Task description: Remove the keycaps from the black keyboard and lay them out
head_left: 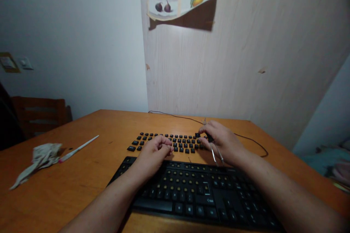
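A black keyboard (175, 204) lies before me on the table, its upper part showing rows of bare key stems and its lower part still capped. Behind it, loose black keycaps (181, 145) are set out in rows. My right hand (222, 140) pinches a keycap (197, 135) between thumb and finger over the right end of these rows. That same hand also holds a thin two-pronged metal tool (213, 154), its prongs pointing back toward the keyboard. My left hand (157, 151) is closed, fingers curled, between rows and keyboard; whatever is in its fingertips is hidden.
On the left of the wooden table (90, 174) lie a crumpled cloth (45, 156) and a slim white stick (80, 148). A black cable (175, 115) runs along the back and curls at the right. A wooden chair (41, 113) stands beyond the left edge.
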A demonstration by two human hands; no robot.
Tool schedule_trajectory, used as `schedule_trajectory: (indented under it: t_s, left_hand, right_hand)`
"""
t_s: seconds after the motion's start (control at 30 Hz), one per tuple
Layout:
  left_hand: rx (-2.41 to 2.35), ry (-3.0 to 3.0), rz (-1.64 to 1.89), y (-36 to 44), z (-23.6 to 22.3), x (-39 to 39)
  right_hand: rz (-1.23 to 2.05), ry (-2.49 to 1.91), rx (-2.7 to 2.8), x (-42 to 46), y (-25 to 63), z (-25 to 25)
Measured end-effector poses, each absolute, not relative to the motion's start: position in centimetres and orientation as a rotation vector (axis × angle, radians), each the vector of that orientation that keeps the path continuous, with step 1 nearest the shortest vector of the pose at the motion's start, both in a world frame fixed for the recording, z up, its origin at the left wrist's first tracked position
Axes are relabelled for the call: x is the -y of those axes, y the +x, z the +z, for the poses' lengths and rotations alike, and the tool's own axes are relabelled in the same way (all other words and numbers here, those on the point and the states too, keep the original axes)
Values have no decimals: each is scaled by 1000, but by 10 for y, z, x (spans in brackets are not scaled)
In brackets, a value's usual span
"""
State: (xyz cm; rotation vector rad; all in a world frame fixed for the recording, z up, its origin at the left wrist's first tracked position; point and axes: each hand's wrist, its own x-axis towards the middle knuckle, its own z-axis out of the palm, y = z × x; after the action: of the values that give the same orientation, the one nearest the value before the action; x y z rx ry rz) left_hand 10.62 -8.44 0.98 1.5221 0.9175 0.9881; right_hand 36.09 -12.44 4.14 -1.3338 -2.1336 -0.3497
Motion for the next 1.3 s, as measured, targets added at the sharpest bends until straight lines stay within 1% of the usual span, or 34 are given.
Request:
schedule_trajectory:
  t_s: [0.3, 0.7, 1.03, 1.3]
  left_hand:
    - [-932, 1548, 954, 109, 13, 90]
    - [-963, 1691, 996, 103, 10, 80]
    - [-990, 1729, 1021, 102, 17, 82]
    - [-988, 1737, 1023, 103, 15, 81]
  right_hand:
    - [-384, -1327, 2142, 127, 354, 40]
    - [-138, -1677, 2109, 108, 373, -2]
    - [18, -1821, 2163, 108, 372, -6]
    - [69, -1863, 2159, 107, 370, -7]
